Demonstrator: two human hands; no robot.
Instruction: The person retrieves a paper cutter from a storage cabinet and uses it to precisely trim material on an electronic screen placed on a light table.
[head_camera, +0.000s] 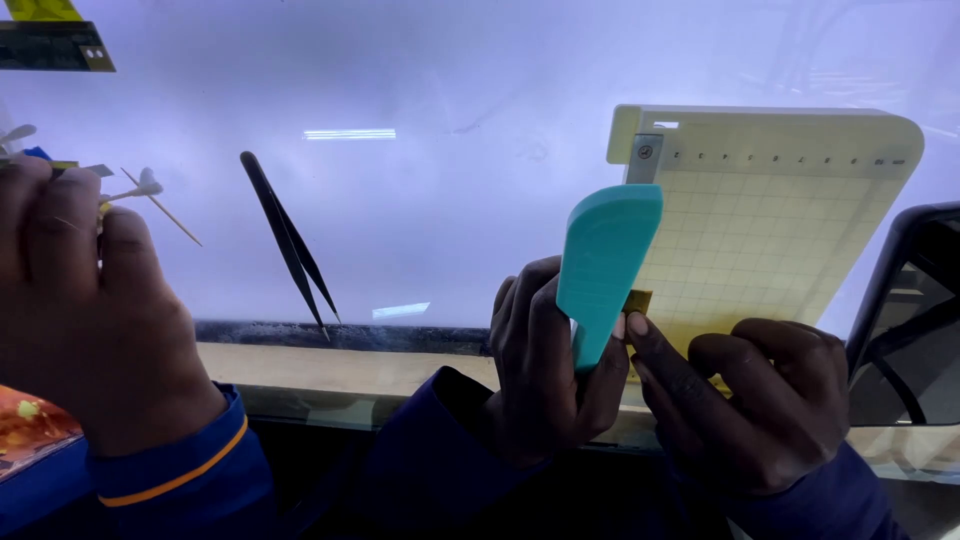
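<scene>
1. Counter (450, 80), a pale backlit surface, is seen spread across the whole view, with a cream gridded cutting board (800, 200) laid on it at the right.
2. Teal lever handle (605, 265) of that board is shown raised and tilted, its long axis running from the metal hinge at the board's upper left corner down toward the person.
3. Left hand (545, 370) is pictured wrapped round the lower end of the lever handle, its fingers closed firmly on it from the left side.
4. Right hand (765, 400) is seen resting over the board's near edge, just right of the lever; its fingers are drawn narrow, and a small yellow scrap (639, 300) is pinched at their tips.
5. Another hand (90, 320), in a blue sleeve with an orange stripe and probably a co-worker's, is seen at the far left, well apart, closed on thin swab sticks (160, 205).
6. Black tweezers (288, 240) are seen lying untouched on the counter between that hand and the left hand, points toward the near edge.
7. Yellow scrap is placed right beside the lever's right edge, touching or nearly touching it, on the board's left margin. The right hand's fingers are nearer to it than those of the left hand.
</scene>
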